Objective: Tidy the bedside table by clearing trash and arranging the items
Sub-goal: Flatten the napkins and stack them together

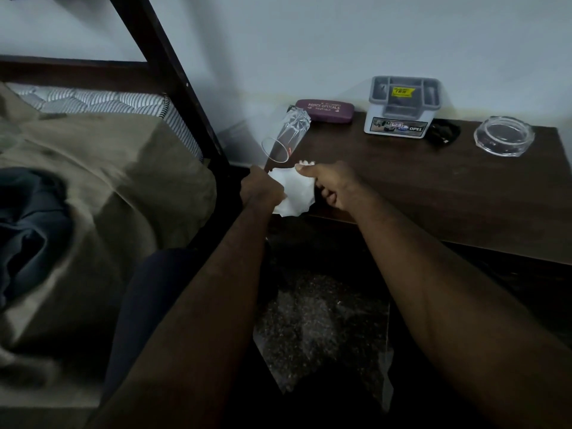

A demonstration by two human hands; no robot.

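Centre frame: left hand point(261, 188) and right hand point(332, 185) grip a crumpled, soft white tissue point(294, 193), fingers curled, left fingertips hidden. Above, a faceted clear glass point(286, 134) tilts; its support is unclear.

"PRINCE OPTICALS" on case point(324, 111); "OPEL" on organizer point(402, 106).

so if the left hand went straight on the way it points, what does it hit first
Probably the clear glass, whose open mouth faces the left hand just beyond it; depth is hard to judge.
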